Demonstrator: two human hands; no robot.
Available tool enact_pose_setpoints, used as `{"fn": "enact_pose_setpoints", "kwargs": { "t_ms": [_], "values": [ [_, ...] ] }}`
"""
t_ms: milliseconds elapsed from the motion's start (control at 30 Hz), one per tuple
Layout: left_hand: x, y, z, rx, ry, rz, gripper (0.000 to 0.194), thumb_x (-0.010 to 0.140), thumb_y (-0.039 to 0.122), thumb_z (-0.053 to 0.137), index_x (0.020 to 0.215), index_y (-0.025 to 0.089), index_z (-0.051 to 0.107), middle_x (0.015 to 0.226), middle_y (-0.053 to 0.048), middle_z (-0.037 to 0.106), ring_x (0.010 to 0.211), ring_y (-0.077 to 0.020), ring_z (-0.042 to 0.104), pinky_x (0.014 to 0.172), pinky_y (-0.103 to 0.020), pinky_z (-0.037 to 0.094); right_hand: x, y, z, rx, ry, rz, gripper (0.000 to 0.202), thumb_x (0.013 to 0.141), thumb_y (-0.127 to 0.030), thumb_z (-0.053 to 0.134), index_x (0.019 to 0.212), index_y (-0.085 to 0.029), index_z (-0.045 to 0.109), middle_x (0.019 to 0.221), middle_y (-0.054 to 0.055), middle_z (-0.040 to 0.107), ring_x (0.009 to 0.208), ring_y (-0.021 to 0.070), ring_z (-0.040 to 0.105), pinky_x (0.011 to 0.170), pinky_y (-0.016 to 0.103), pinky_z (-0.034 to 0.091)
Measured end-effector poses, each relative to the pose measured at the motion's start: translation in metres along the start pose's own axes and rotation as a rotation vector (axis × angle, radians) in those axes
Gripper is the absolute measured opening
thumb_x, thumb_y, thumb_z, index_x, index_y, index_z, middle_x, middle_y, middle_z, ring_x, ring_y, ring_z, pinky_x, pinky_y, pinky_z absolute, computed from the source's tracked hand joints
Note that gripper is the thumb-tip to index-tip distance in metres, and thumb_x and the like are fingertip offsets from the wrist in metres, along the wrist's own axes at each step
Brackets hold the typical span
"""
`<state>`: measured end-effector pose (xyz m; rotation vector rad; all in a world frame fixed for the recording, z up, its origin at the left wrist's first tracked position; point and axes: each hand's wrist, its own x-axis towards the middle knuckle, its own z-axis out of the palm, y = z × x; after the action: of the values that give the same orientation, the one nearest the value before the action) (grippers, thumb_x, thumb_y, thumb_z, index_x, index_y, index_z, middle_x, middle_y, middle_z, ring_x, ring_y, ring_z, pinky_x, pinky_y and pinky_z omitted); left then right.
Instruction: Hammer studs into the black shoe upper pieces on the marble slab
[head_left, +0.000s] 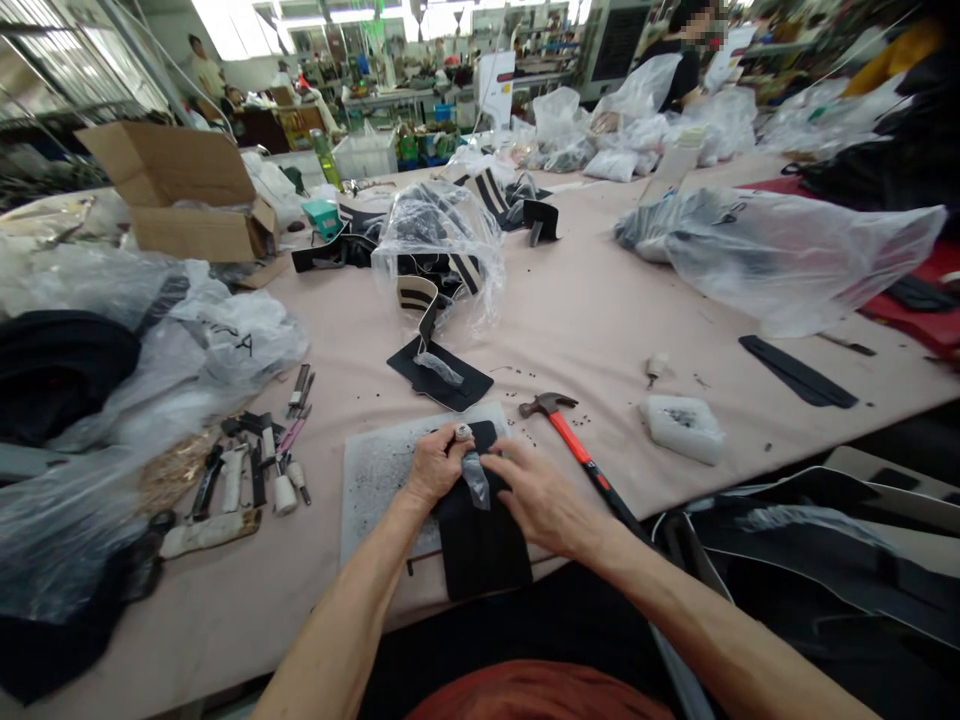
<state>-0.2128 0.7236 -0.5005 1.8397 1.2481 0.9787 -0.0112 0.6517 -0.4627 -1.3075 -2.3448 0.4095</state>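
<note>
My left hand (435,468) is closed around a small hand punch whose pale round top (463,432) shows above the fingers; its lower end is hidden. Below it, a flat black piece (484,550) of leather-like material lies partly over a white, pitted cutting board (382,480). A strip wrapped in clear plastic (475,482) is on the black piece, just under the punch. My right hand (544,500) is beside this strip, fingers bent but apart, with nothing visible in them. To its right rests a claw hammer (574,440) with a red and black handle.
Several hand tools (255,460) lie at the left near plastic bags. A white block (682,428) with dark bits and another white-topped tool (657,370) are at the right. Farther back are a bagged pile of black pieces (442,230) and a cardboard box (180,190).
</note>
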Motion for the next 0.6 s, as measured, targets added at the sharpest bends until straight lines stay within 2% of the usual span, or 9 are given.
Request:
{"fn": "enact_pose_setpoints", "kwargs": {
  "t_ms": [67,167,267,333,400,467,600],
  "values": [
    [0.000,0.000,0.001,-0.008,0.015,-0.019,0.014,0.085,0.027,0.058,0.090,0.019,0.069,0.083,-0.003,0.073,0.075,-0.0179,0.066,0.074,-0.029,0.050,0.011,-0.017,0.011,0.027,-0.100,-0.160,0.046,0.083,-0.002,0.046,0.125,-0.020,0.055,0.131,0.011,0.052,0.114,0.0213,0.051,0.093,0.034,0.043],
    [0.005,-0.004,0.003,-0.133,0.118,-0.129,0.017,0.081,0.034,0.063,0.083,0.018,0.068,0.080,-0.003,0.073,0.074,-0.0180,0.067,0.073,-0.028,0.052,0.019,-0.023,0.025,-0.081,-0.133,-0.194,0.038,0.081,0.000,0.046,0.111,-0.019,0.060,0.119,0.009,0.056,0.101,0.0211,0.050,0.083,0.033,0.041],
    [0.013,-0.009,0.003,-0.417,0.429,-0.311,0.032,0.077,0.048,0.065,0.076,0.016,0.063,0.075,-0.005,0.072,0.070,-0.0187,0.068,0.068,-0.028,0.055,0.017,-0.019,0.024,-0.202,-0.075,-0.170,0.024,0.083,-0.004,0.050,0.100,-0.017,0.061,0.111,0.010,0.058,0.091,0.0222,0.048,0.078,0.035,0.038],
    [0.017,-0.010,-0.003,-0.547,0.573,-0.378,0.039,0.074,0.054,0.066,0.076,0.016,0.060,0.073,-0.006,0.071,0.070,-0.0198,0.069,0.066,-0.029,0.057,0.015,-0.017,0.017,-0.264,-0.013,-0.140,0.016,0.080,-0.008,0.054,0.092,-0.016,0.061,0.107,0.011,0.059,0.090,0.0238,0.047,0.079,0.037,0.036],
    [0.018,-0.004,-0.015,-0.559,0.581,-0.362,0.040,0.071,0.054,0.070,0.076,0.016,0.060,0.074,-0.006,0.071,0.070,-0.0200,0.070,0.067,-0.029,0.058,0.016,-0.020,0.005,-0.312,0.048,-0.093,0.012,0.077,-0.011,0.057,0.087,-0.016,0.061,0.106,0.014,0.059,0.093,0.0261,0.047,0.082,0.039,0.036],
    [0.017,0.007,-0.034,-0.512,0.587,-0.285,0.038,0.072,0.051,0.073,0.078,0.015,0.062,0.074,-0.006,0.072,0.069,-0.0188,0.070,0.067,-0.028,0.059,0.021,-0.027,-0.007,-0.367,0.086,0.023,0.009,0.076,-0.012,0.057,0.084,-0.015,0.061,0.100,0.015,0.060,0.092,0.0278,0.049,0.082,0.041,0.035],
    [0.016,0.036,-0.077,-0.406,0.751,-0.084,0.033,0.075,0.045,0.074,0.083,0.014,0.064,0.074,-0.004,0.071,0.068,-0.0171,0.070,0.069,-0.028,0.060,0.038,-0.043,-0.030,-0.432,0.037,0.288,0.007,0.077,-0.013,0.053,0.081,-0.016,0.058,0.084,0.013,0.063,0.084,0.0286,0.056,0.078,0.041,0.036]
  ]
}}
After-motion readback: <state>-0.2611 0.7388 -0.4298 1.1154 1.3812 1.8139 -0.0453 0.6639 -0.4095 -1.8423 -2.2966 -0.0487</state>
